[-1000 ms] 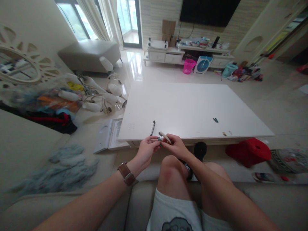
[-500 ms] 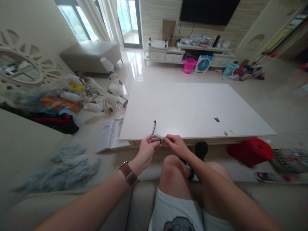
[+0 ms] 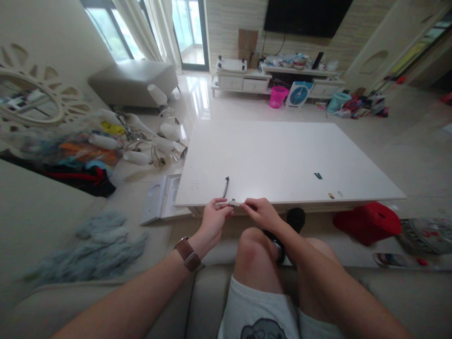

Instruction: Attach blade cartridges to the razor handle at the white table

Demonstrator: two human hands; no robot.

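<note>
Evidently pinching a slim, pale, stick-shaped tool [image 3: 236, 204] between the fingertips of the right hand [image 3: 263, 214], curling the other fingers inward. Gripping a tiny piece [image 3: 233, 200], showing green, in the closed fingers of the left hand [image 3: 213, 219], too small and blurred for telling more of its shape. Holding both close together at the near edge of the flat, glossy white desk [image 3: 275, 150]. Facing a thin, straight, dark-tipped rod [image 3: 226, 187] lying just beyond the left hand, and narrow dark green strips [image 3: 318, 175] lying farther right. Wearing a broad, brown, leather-like watch strap [image 3: 183, 247].
</note>
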